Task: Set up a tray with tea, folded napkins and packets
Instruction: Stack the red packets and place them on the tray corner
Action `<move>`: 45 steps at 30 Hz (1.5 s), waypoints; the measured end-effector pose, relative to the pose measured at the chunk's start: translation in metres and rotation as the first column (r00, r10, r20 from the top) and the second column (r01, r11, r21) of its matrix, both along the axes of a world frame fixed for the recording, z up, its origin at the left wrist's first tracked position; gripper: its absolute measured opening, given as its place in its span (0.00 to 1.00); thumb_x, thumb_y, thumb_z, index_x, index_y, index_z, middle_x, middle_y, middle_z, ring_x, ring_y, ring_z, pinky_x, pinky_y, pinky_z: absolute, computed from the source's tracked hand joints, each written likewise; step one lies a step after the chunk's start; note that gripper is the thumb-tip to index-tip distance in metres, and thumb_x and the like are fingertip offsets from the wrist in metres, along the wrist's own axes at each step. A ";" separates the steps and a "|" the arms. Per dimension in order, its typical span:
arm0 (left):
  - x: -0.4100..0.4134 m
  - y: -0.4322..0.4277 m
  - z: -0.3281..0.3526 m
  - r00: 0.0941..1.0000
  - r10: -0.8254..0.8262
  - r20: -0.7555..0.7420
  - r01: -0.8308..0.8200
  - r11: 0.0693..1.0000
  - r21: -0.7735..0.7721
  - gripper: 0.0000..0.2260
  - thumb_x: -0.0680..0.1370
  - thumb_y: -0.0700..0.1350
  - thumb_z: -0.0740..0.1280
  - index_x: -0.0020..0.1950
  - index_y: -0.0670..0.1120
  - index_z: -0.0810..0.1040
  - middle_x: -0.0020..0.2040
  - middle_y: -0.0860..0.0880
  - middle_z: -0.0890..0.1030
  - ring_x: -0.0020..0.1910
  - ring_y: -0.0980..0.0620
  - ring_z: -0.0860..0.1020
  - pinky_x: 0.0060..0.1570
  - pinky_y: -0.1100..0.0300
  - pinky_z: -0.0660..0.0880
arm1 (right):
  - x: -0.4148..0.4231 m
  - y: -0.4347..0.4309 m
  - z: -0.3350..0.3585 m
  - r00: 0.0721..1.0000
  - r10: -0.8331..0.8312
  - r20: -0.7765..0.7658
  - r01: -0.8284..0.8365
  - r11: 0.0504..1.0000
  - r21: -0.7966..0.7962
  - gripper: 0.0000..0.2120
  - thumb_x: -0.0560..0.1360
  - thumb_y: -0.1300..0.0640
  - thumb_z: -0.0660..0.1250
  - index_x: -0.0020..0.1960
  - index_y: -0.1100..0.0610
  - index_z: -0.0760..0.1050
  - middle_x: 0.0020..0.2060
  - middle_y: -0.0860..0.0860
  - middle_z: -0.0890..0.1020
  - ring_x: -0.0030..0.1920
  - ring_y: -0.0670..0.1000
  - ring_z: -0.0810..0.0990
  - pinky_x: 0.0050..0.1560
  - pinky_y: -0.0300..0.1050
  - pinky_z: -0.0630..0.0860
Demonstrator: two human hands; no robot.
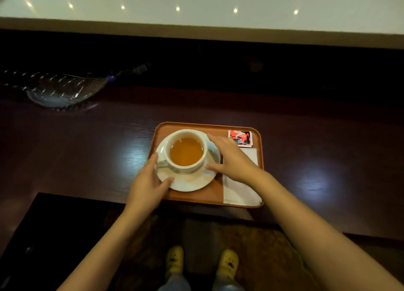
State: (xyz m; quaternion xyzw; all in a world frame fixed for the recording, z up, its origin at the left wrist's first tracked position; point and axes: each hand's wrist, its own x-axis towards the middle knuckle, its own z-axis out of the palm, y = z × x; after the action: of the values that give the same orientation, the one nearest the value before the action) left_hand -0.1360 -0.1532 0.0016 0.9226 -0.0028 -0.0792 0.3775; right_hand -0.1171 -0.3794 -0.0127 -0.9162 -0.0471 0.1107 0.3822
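Gleaming under spot reflections: a dark wooden counter [87,142], backed by a pale raised ledge [196,4]. Sitting at far left, a clear glass dish [63,89]. Resting near the front edge, an orange tray [194,197]. Holding amber tea, a white cup [185,152] on a saucer [188,181] at the tray's left. Gripping the saucer rim from either side: left hand [148,181] and right hand [231,159], fingers spread. Lying along the tray's right, a folded napkin [238,192], a red packet [240,137] beyond it. Showing below, patterned flooring and yellow shoes [175,260].
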 end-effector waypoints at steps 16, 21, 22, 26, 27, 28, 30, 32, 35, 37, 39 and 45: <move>0.058 0.027 -0.017 0.996 -0.084 0.011 0.084 0.987 -0.136 0.19 0.76 0.39 0.60 0.65 0.51 0.70 0.63 0.48 0.76 0.60 0.47 0.74 0.53 0.59 0.68 | -0.025 0.045 -0.011 0.919 -0.393 -0.015 0.393 0.917 0.063 0.33 0.68 0.46 0.71 0.68 0.48 0.61 0.66 0.50 0.70 0.65 0.50 0.66 0.62 0.50 0.68; 0.109 0.025 -0.016 0.964 -0.198 -0.179 0.207 0.978 0.034 0.20 0.74 0.34 0.57 0.63 0.46 0.73 0.62 0.43 0.78 0.59 0.44 0.75 0.52 0.55 0.71 | -0.036 0.051 -0.016 0.827 -0.558 -0.063 0.548 0.826 -0.131 0.21 0.74 0.52 0.65 0.65 0.53 0.65 0.62 0.54 0.72 0.60 0.53 0.73 0.59 0.47 0.71; 0.114 0.022 -0.016 0.947 -0.248 -0.206 0.269 0.959 0.084 0.20 0.73 0.34 0.57 0.61 0.47 0.75 0.62 0.44 0.78 0.59 0.44 0.75 0.50 0.56 0.71 | -0.037 0.054 -0.016 0.821 -0.565 -0.079 0.552 0.822 -0.144 0.20 0.74 0.53 0.65 0.65 0.54 0.66 0.62 0.54 0.73 0.59 0.53 0.74 0.58 0.46 0.72; 0.124 0.017 -0.017 0.938 -0.279 -0.205 0.307 0.944 0.121 0.18 0.75 0.35 0.56 0.59 0.46 0.78 0.61 0.43 0.78 0.59 0.43 0.75 0.55 0.53 0.72 | -0.036 0.063 -0.016 0.796 -0.595 -0.109 0.581 0.802 -0.138 0.21 0.75 0.55 0.64 0.66 0.54 0.65 0.63 0.55 0.73 0.60 0.54 0.74 0.59 0.47 0.72; 0.125 0.018 -0.017 0.945 -0.263 -0.195 0.284 0.955 0.090 0.17 0.75 0.35 0.56 0.57 0.46 0.79 0.60 0.42 0.79 0.57 0.43 0.76 0.56 0.52 0.73 | -0.035 0.065 -0.015 0.785 -0.609 -0.114 0.596 0.792 -0.131 0.21 0.75 0.55 0.64 0.66 0.55 0.65 0.63 0.55 0.72 0.60 0.54 0.74 0.60 0.47 0.72; 0.126 0.019 -0.018 0.951 -0.246 -0.185 0.261 0.963 0.061 0.16 0.75 0.36 0.57 0.55 0.46 0.80 0.58 0.42 0.80 0.56 0.42 0.77 0.56 0.50 0.74 | -0.034 0.066 -0.015 0.772 -0.625 -0.116 0.613 0.780 -0.123 0.21 0.75 0.55 0.64 0.66 0.54 0.64 0.63 0.55 0.72 0.60 0.54 0.74 0.60 0.47 0.72; 0.127 0.018 -0.018 0.956 -0.229 -0.184 0.238 0.971 0.026 0.15 0.75 0.36 0.57 0.54 0.46 0.81 0.57 0.43 0.81 0.54 0.43 0.77 0.55 0.50 0.75 | -0.034 0.070 -0.014 0.752 -0.649 -0.115 0.639 0.761 -0.112 0.21 0.75 0.55 0.64 0.66 0.54 0.65 0.63 0.55 0.71 0.59 0.54 0.74 0.60 0.46 0.72; 0.128 0.016 -0.019 0.956 -0.223 -0.190 0.231 0.973 0.016 0.15 0.75 0.36 0.57 0.55 0.46 0.80 0.58 0.43 0.80 0.56 0.44 0.77 0.53 0.54 0.73 | -0.034 0.072 -0.014 0.744 -0.659 -0.109 0.651 0.752 -0.102 0.20 0.75 0.55 0.64 0.66 0.54 0.65 0.62 0.55 0.71 0.57 0.53 0.75 0.58 0.45 0.73; 0.132 0.012 -0.019 0.957 -0.221 -0.187 0.228 0.973 0.019 0.15 0.76 0.36 0.58 0.56 0.45 0.79 0.59 0.43 0.80 0.57 0.44 0.76 0.51 0.56 0.71 | -0.033 0.073 -0.015 0.737 -0.667 -0.108 0.662 0.745 -0.081 0.20 0.75 0.55 0.64 0.66 0.53 0.65 0.62 0.55 0.72 0.57 0.53 0.75 0.57 0.44 0.73; 0.133 0.010 -0.019 0.959 -0.218 -0.180 0.224 0.975 0.012 0.15 0.76 0.36 0.58 0.57 0.44 0.79 0.59 0.42 0.79 0.57 0.44 0.76 0.51 0.56 0.71 | -0.032 0.071 -0.015 0.740 -0.664 -0.107 0.659 0.748 -0.080 0.20 0.75 0.54 0.63 0.66 0.53 0.65 0.62 0.55 0.72 0.57 0.53 0.75 0.57 0.44 0.73; 0.134 0.010 -0.018 0.962 -0.214 -0.169 0.218 0.976 0.004 0.15 0.76 0.36 0.58 0.57 0.44 0.79 0.60 0.42 0.79 0.58 0.44 0.75 0.51 0.57 0.70 | -0.030 0.070 -0.015 0.743 -0.661 -0.108 0.655 0.751 -0.083 0.21 0.75 0.54 0.63 0.66 0.53 0.64 0.62 0.55 0.71 0.57 0.53 0.75 0.57 0.44 0.73; 0.135 0.006 -0.017 0.954 -0.252 -0.166 0.270 0.957 0.103 0.16 0.76 0.37 0.57 0.60 0.45 0.77 0.62 0.42 0.77 0.58 0.43 0.75 0.48 0.58 0.69 | -0.026 0.067 -0.013 0.766 -0.631 -0.124 0.615 0.775 -0.146 0.21 0.75 0.53 0.63 0.66 0.53 0.63 0.62 0.55 0.72 0.58 0.54 0.74 0.56 0.46 0.73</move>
State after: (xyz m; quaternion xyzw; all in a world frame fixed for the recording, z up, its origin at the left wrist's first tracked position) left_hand -0.0007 -0.1469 -0.0153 0.9272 -0.0914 -0.1980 0.3044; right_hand -0.1434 -0.3122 -0.0255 -0.8847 0.2969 0.0557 0.3549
